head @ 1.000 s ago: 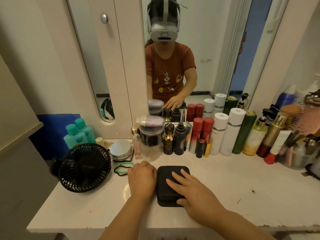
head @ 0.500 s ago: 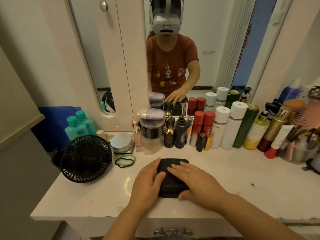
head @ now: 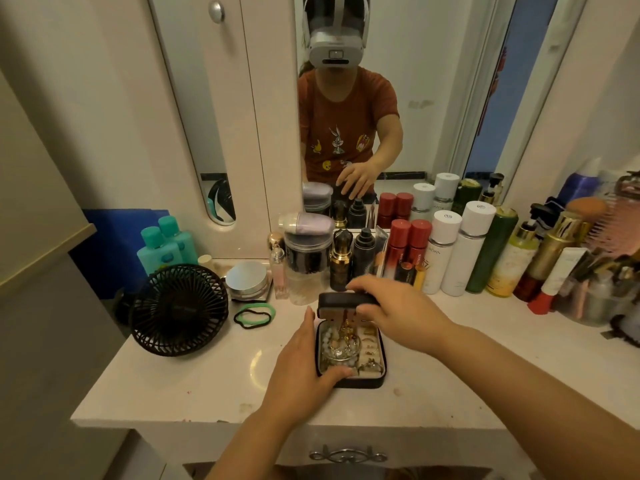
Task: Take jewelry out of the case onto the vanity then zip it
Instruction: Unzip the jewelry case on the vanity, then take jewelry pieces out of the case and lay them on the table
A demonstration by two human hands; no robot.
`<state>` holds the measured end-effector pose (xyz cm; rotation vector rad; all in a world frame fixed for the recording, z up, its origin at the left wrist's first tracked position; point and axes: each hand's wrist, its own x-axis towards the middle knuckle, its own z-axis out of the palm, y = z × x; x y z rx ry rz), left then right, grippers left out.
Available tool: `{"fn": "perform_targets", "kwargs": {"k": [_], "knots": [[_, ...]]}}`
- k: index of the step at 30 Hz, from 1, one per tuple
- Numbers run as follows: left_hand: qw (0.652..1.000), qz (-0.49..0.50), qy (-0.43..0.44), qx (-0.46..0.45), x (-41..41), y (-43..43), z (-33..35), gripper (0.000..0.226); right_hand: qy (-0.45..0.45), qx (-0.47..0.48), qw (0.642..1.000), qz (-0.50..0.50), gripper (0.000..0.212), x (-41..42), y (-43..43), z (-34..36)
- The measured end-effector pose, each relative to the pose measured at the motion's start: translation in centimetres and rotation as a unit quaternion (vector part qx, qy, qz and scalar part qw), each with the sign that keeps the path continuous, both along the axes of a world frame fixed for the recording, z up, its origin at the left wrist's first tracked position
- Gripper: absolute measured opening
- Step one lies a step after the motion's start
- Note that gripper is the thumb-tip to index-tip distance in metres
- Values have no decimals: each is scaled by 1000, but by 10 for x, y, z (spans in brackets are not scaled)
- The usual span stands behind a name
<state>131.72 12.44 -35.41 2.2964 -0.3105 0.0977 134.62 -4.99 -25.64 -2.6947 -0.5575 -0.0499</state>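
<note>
Case (head: 360, 383) sits open on the vanity (head: 194, 386), about centre and close to the front edge. It has a black shell and a pale lining. The lid (head: 337, 301) is up, hinged at the case's 12 o'clock edge and standing near upright.

All the jewelry (head: 341, 344) we can see is inside the base. There's a tangle of pale beads and gold chain on the 9 o'clock side and rings in slots on the 3 o'clock side. Something gold hangs on the lid's inner face, but we can't tell what.

Left hand (head: 304, 365): the fingers are straight and together, laid along the case's 9 o'clock wall. The thumb hooks over the rim at about 7 o'clock, so the base is bracketed between them.

Right hand (head: 398, 310): it comes in from 4 o'clock. The fingers curl over the lid's top edge and the thumb is on its inner face, pinching the lid at its 3 o'clock end.

Around the case:
- 9 o'clock: black fan (head: 178, 310), near the vanity's left edge.
- 10 o'clock: green and black hair ties (head: 254, 315), between the fan and the case. Two teal bottles (head: 166, 245) stand further out, behind the fan.
- 11 o'clock: silver-lidded jar (head: 247, 280).
- 12 to 2 o'clock: a row of bottles along the mirror (head: 415, 98), with a red pair (head: 408, 247), a white pair (head: 460, 247) and a green bottle (head: 491, 251).
- 6 o'clock: drawer handle (head: 348, 455), below the front edge.
</note>
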Motion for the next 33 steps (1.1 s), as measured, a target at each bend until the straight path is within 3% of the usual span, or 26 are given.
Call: {"fn": "perform_targets", "kwargs": {"k": [5,8,13,23,28,33], "knots": [[995,-57,-69,45,4,1,9,96,-74,71,992,-72,22,25,2,-4],[993,-54,-54,95,11,6,6,108,-83,104,986,-99,20,37,4,-11],[978,-70,-53,190,18,9,9,114,-83,130,983,-103,28,46,2,-20],[958,-104,0,267,30,9,18,123,-47,116,987,-105,52,29,-6,-36],[957,-113,14,267,33,9,15,123,-44,95,988,-112,62,17,-6,-52],[964,-117,24,239,30,6,13,120,-7,151,980,-129,66,15,-1,-62]]}}
